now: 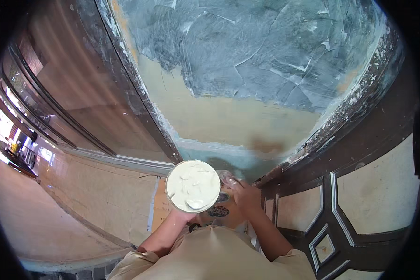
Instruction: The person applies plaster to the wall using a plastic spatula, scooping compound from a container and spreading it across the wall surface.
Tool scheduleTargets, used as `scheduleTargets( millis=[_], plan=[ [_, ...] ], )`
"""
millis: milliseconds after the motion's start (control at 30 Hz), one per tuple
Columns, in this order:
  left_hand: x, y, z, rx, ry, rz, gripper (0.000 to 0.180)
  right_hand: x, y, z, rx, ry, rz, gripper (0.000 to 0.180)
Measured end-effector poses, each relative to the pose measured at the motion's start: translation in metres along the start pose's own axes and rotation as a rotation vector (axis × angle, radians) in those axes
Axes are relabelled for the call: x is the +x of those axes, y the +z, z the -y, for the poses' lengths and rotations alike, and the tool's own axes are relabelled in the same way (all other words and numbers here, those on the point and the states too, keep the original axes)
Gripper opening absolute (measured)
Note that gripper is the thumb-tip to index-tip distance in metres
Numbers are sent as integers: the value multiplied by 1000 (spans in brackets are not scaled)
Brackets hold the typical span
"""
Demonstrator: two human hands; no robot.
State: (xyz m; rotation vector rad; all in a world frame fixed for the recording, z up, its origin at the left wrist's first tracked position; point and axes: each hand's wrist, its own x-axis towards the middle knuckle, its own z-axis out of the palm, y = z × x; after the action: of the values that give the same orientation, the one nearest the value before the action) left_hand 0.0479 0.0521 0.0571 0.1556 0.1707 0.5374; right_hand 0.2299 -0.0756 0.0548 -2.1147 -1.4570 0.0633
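A round tub of thick white paste (193,185) is held up in front of my body. My left hand (184,216) supports it from below and behind, with most of its fingers hidden under the tub. Just right of the tub, my right hand (245,192) is closed. Near its fingertips is a pale, partly see-through crumpled thing (227,179), too small and blurred to name. Ahead of me stands a wall panel (247,60) with rough grey-blue coating over its upper part and a bare beige band (210,116) below.
A brown wooden frame with white smears (140,88) borders the panel on the left, beside brown glazed panels (88,84). To the right is a dark door with pale inset panels (382,191). Printed cardboard (159,205) lies on the tiled floor (112,191) under me.
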Motion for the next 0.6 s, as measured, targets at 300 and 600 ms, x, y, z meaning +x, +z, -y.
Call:
scheduleTargets(
  millis=[300,600],
  plan=[
    [-3,-23,-10,9,-37,3,60,18,-26,-34,374,145,-180,18],
    [3,1,-26,58,-56,110,56,89,-118,27,82,-622,-343,32]
  ],
)
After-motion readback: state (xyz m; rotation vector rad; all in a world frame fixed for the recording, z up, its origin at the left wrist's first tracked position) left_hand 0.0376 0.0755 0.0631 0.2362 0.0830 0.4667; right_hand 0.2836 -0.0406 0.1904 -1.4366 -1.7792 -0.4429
